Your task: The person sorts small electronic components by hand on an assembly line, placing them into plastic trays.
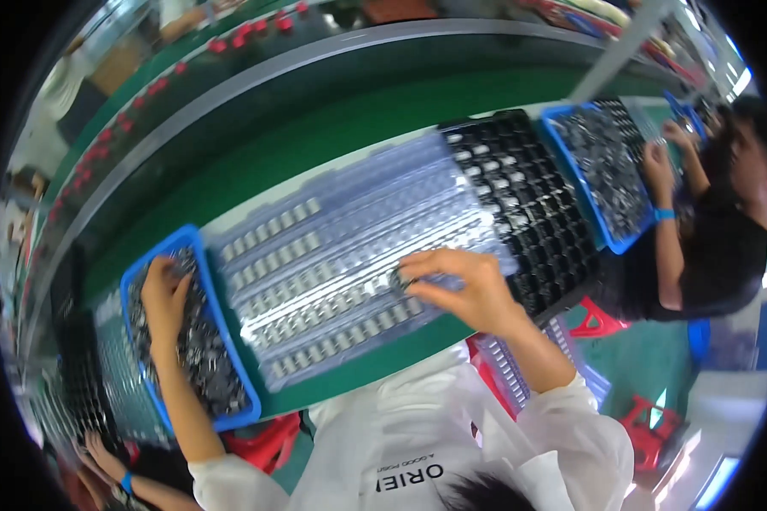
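Pinching a small, dark, blurred part, right hand nearly closed; left hand curled over glinting pieces, hold unclear.

"Which class of premises do I have on the head camera?"

"Viewing remotely, I record a factory floor, at an assembly line."

"Grounds?"

"I note a long green work surface edged by a grey rail, blue bins heaped with small parts, and compartmented trays of repeated pieces. Co-workers work on either side; red stools stand alongside."
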Demonstrator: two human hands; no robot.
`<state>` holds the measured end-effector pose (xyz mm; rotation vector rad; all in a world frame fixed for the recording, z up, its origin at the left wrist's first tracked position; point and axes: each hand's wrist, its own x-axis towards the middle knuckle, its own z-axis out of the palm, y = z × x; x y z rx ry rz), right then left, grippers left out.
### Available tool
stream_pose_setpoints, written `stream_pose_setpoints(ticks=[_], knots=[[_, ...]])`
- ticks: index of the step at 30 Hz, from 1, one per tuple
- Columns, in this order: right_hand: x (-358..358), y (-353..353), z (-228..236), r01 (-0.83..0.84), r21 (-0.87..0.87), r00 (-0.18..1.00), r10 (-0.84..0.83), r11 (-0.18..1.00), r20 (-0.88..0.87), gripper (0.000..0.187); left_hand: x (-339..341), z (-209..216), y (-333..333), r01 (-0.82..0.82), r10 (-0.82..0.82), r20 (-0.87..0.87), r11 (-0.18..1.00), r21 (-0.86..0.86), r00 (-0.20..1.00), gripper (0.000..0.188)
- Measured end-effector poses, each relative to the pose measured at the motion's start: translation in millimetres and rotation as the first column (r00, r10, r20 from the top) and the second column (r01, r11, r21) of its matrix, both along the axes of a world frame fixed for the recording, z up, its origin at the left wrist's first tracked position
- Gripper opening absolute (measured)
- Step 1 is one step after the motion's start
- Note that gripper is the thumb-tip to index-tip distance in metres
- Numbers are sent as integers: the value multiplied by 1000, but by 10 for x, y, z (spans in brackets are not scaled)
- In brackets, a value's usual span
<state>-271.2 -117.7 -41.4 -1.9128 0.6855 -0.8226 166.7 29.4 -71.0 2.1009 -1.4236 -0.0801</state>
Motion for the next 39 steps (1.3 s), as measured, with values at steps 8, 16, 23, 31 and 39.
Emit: stream_pose_setpoints(ticks=[8, 16, 23, 31, 39], knots=[[-1137, -1289, -319, 425, -343, 850, -500, 838, -167, 19, -659, 346, 25, 29, -32, -555, 999, -14, 832, 35], [-936, -2124, -492, 187, -533, 878, -384, 825, -285, 18, -1283, 421, -149, 84, -163, -749, 986, -142, 642, 15], [-956, -2224, -553, 91, -608, 925, -294, 788, -241, 19, -1545, 507, -105, 136, -204, -793, 979, -153, 575, 17], [-1017, -2197, -447, -61, -662, 844, -316, 747, -434, 23, -1558, 347, 31, 129, -283, -832, 959, -253, 477, 20], [1122, -619, -231, -98, -443, 993, 57, 891, -106, 27, -1939, 80, -132, 99, -277, -761, 957, -272, 587, 19]])
